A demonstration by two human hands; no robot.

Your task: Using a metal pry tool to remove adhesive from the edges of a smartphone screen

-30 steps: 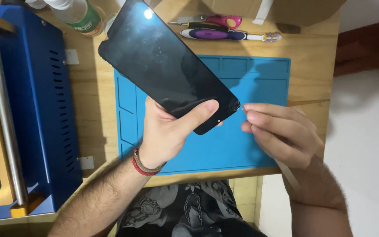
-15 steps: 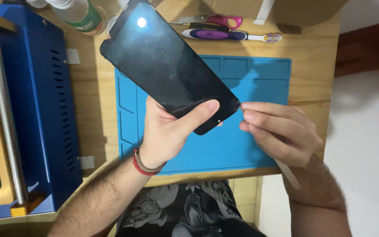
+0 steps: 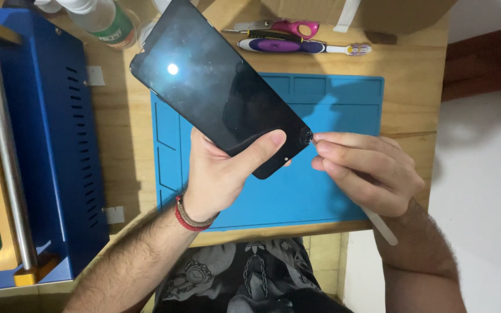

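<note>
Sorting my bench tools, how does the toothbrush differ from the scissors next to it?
The toothbrush is purple and white, long and straight, with bristles toward the right. The scissors have pink handles, look shorter, and lie nearer the cardboard box. Both lie flat on the wooden table beyond the blue mat.

I see a pale wooden table (image 3: 413, 93) carrying everything, with a blue work mat (image 3: 331, 185) lying flat on it directly beneath the grip. Beyond the grip, along the far edge, a purple-and-white toothbrush (image 3: 302, 46) lies beside pink-handled scissors (image 3: 297, 27), with a cardboard box (image 3: 366, 8) behind them. Off to the left of the grip stands a blue machine (image 3: 42, 116) with a metal roller, and a green-labelled bottle (image 3: 102, 20) sits at the far left corner.
</note>
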